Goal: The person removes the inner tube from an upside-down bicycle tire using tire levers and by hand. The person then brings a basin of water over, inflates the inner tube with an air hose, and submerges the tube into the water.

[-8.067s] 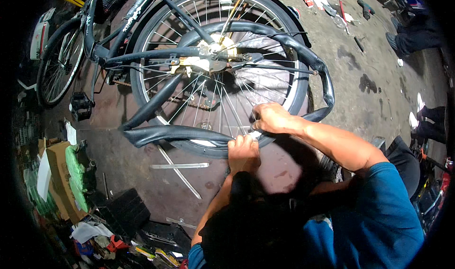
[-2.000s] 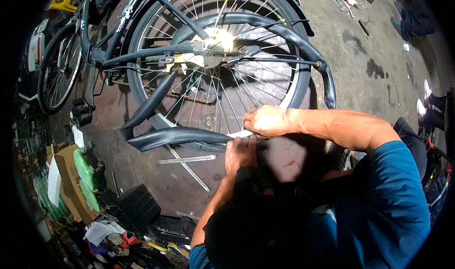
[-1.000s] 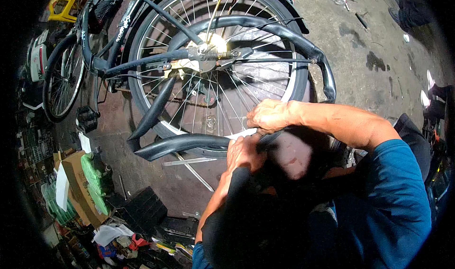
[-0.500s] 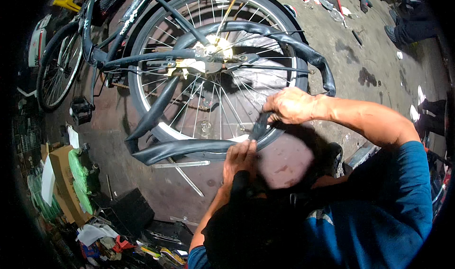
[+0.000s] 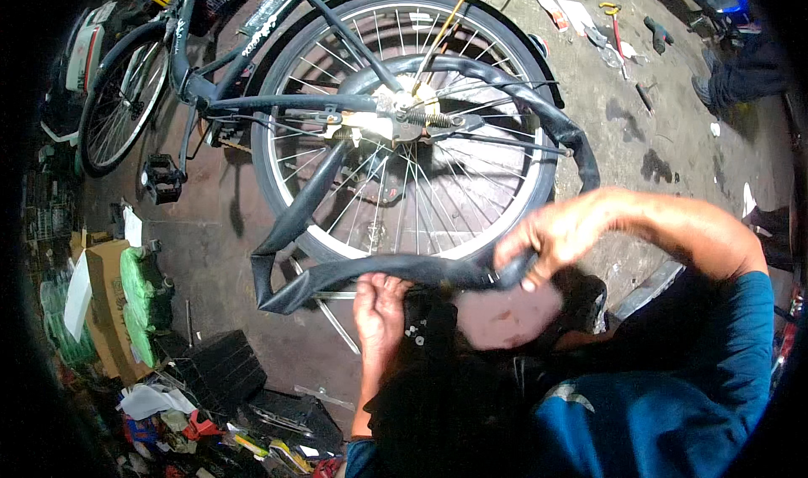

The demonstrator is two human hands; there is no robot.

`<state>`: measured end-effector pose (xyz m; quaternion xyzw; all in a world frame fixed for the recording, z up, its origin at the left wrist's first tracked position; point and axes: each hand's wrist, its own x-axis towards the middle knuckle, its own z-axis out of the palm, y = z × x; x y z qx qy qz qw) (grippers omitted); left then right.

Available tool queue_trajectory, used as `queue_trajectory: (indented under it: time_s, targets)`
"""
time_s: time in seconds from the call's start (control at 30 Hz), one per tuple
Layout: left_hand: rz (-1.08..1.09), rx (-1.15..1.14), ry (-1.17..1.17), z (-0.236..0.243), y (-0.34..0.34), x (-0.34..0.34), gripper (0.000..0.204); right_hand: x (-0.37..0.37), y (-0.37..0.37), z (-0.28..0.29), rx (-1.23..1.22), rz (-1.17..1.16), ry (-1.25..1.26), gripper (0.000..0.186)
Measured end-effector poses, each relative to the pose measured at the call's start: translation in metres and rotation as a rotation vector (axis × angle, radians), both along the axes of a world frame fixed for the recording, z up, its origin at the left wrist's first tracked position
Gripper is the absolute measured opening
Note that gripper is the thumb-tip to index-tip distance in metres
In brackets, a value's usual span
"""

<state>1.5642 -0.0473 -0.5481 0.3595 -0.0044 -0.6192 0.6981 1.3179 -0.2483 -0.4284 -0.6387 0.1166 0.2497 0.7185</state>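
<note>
A black bicycle inner tube [image 5: 383,268] lies slack over the rear wheel [image 5: 545,154] of a bike resting on its side. My right hand [image 5: 551,238] is closed around the tube near the wheel's lower right rim, slightly smeared by motion. At the tube's near edge, my left hand [image 5: 381,308] has its fingers curled against it, palm turned up. Between my hands the tube runs nearly straight; to the left it folds sharply. Its far part loops across the spokes beside the hub [image 5: 404,108].
The dark bike frame [image 5: 189,87] and front wheel [image 5: 126,99] lie at the left. Below them are a cardboard box [image 5: 114,310], a green wrapped bundle [image 5: 143,310] and a metal bar [image 5: 338,326]. Tools, including a red-handled one [image 5: 617,36], lie far right near another person's leg [image 5: 745,82].
My right hand has come nearer, drawing the tube off the rim and straighter. My left hand has slid leftward along the tube. The whole view has shifted a little.
</note>
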Motion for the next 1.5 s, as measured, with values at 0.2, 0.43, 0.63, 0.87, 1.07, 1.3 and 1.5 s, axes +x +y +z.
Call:
queue_trajectory:
  time_s: [0.2,0.43,0.63,0.87,1.07,1.3,1.5]
  targets:
    - [0.307,0.232,-0.69,0.034,0.004,0.008,0.023,-0.02,0.041,-0.032,-0.431,0.273,0.046,0.053]
    - [-0.532,0.874,-1.22,-0.007,0.086,0.048,0.029,-0.026,-0.06,-0.045,-1.311,-0.697,0.012,0.026]
    - [0.128,0.485,-1.431,0.068,0.037,0.058,0.012,-0.083,-0.119,-0.08,-1.366,-0.759,0.584,0.036]
    - [-0.365,0.522,-2.092,0.072,-0.059,0.11,0.051,-0.063,-0.084,-0.081,-1.245,-0.669,0.405,0.028]
    - [-0.867,0.554,-1.769,0.081,-0.089,0.119,0.039,-0.117,-0.107,-0.137,-1.073,-0.928,0.337,0.048]
    - [-0.021,0.913,-2.031,0.057,-0.11,0.131,0.034,-0.113,-0.055,-0.143,-0.824,-1.327,0.316,0.043]
    - [-0.322,0.492,-1.512,0.045,-0.103,0.107,0.06,-0.107,-0.001,-0.211,-0.721,-1.927,0.305,0.047]
